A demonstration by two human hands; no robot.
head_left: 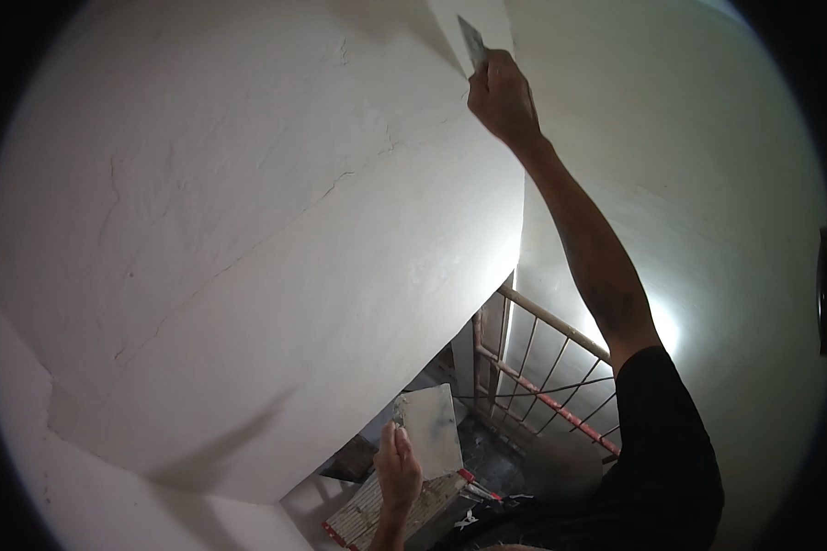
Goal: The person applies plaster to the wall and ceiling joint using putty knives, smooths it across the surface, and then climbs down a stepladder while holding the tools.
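Observation:
My right hand [505, 96] is closed on a metal putty knife [470, 37], raised high near the seam between the cracked white sloped surface [276, 184] and the right wall [680, 138]; its blade points up and left. Low in the middle, my left hand [398, 464] grips a flat, pale, stained board [432, 432] by its left side, where some smeared material shows near the fingers. The sloped surface carries long thin cracks.
A metal railing [551, 326] with pink and tan bars stands below right, beside a dark opening under the slope. A slatted step or plank [363, 514] with red ends lies below my left hand. A dark object [822, 289] sits at the right rim.

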